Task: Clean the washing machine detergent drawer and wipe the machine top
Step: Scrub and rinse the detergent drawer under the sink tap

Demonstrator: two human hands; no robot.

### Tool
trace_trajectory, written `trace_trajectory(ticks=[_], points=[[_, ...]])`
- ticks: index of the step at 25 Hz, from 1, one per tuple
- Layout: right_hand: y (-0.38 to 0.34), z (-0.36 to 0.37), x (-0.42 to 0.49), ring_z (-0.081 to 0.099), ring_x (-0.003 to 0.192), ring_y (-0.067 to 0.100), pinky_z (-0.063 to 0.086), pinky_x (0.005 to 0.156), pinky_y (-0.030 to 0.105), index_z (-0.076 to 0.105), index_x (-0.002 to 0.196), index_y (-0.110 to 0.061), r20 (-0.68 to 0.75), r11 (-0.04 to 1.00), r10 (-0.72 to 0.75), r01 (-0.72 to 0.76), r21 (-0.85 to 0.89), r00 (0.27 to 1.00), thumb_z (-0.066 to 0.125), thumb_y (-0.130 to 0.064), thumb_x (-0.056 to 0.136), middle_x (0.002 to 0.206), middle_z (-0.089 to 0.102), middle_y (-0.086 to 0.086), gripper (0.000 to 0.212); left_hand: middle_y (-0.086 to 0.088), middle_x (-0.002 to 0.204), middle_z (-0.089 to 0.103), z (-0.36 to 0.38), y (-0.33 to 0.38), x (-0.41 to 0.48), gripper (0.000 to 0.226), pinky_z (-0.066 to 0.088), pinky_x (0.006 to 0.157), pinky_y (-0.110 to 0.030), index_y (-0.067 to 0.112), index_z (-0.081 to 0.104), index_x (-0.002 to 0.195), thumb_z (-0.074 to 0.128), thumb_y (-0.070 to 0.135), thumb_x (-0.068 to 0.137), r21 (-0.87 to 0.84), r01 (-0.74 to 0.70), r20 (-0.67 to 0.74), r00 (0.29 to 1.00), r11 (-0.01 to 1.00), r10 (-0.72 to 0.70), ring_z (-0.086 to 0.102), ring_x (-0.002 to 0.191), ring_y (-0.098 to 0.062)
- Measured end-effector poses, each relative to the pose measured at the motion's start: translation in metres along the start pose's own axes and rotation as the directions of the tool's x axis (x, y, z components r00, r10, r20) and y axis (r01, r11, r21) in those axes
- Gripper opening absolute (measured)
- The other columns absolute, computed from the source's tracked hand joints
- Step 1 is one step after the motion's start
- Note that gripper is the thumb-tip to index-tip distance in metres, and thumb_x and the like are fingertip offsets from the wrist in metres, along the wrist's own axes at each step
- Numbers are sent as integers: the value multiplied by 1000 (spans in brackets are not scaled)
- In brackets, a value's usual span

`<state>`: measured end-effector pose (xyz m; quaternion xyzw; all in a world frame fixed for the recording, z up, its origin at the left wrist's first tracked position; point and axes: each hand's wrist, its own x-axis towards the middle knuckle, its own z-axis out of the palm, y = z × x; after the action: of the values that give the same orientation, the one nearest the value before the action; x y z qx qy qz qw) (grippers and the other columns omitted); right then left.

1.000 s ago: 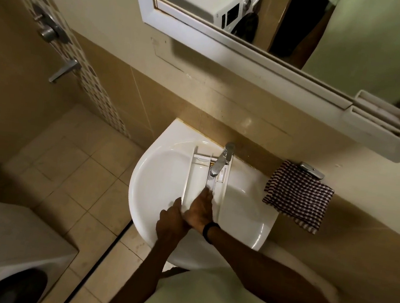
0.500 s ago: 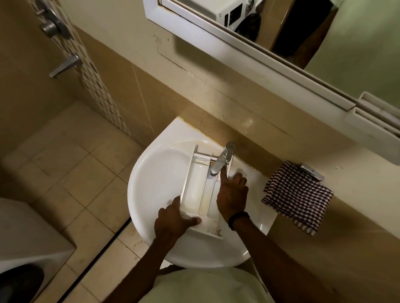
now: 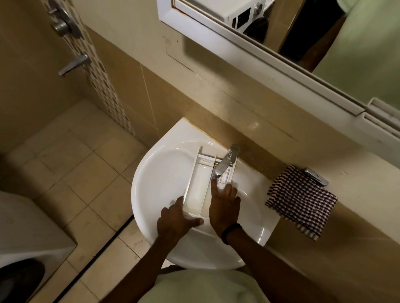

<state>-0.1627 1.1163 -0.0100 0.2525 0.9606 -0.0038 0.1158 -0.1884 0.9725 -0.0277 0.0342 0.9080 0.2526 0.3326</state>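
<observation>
Drawer in sink under tap, left hand still at its end farthest from tap, fingers clamped on it, right hand moved up toward tap, fingers straight, spread, index just below tap

One head-worn view looks steeply down from close above the sink, wall mirror at 1 o'clock, washing machine at 8 o'clock.

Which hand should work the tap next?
Probably the right hand: its straight fingers reach nearly to the tap, while the left hand grips the near end of the drawer, steadying it in the sink.
</observation>
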Motion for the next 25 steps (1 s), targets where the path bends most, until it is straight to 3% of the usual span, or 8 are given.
trace_trajectory(ticks=[5,9,12,14,17,21,25], points=[[-9,-6,30,58,106,34,51,79,45,59,132,-22,17,996,81,-81,-40,997,72,-10,78,114,61,15,57,-4,126,65,0,-1,0,100,55,94,-46,26,44,140,79,76,61,13,-2,-14,1000,1000,2,58,115,-31],[-11,15,6,60,106,34,52,80,45,48,147,-19,65,1000,-14,15,-16,998,72,-15,76,117,62,17,75,-2,126,65,2,-4,1,102,55,94,-46,27,43,140,76,79,60,30,-5,-17,1000,1000,6,58,114,-29],[-6,15,9,59,107,37,51,86,50,44,148,-18,-27,998,6,-8,-64,1000,71,-9,75,116,61,19,78,-2,127,65,1,-3,1,102,55,95,-45,27,43,141,77,78,61,23,-11,-24,1000,1000,11,58,115,-30],[-5,16,10,58,102,36,51,83,50,47,145,-18,-51,999,14,-16,-40,999,68,-9,76,112,60,18,73,-3,125,65,3,-4,2,99,54,93,-45,26,44,141,79,75,63,17,-15,-29,999,1000,15,56,115,-31],[0,41,-20,57,101,32,49,83,45,61,132,-15,-17,982,-146,143,-126,989,76,-22,75,110,61,15,59,-3,124,67,3,-6,0,99,55,92,-46,28,45,141,80,73,61,-1,-24,-32,999,1000,24,57,114,-31],[18,38,-19,56,98,34,46,87,47,70,103,-15,-46,927,-313,294,-233,949,75,-19,77,101,60,15,27,-2,125,67,4,-9,3,105,56,92,-47,30,45,141,76,81,55,1,-20,-27,999,1000,20,59,113,-30],[26,19,-1,55,103,37,43,92,52,67,104,-20,-70,955,-256,242,-173,964,74,-15,77,104,62,17,29,-1,126,66,5,-10,7,106,55,94,-48,31,44,141,75,81,53,-3,-19,-16,1000,1000,18,59,114,-30]])
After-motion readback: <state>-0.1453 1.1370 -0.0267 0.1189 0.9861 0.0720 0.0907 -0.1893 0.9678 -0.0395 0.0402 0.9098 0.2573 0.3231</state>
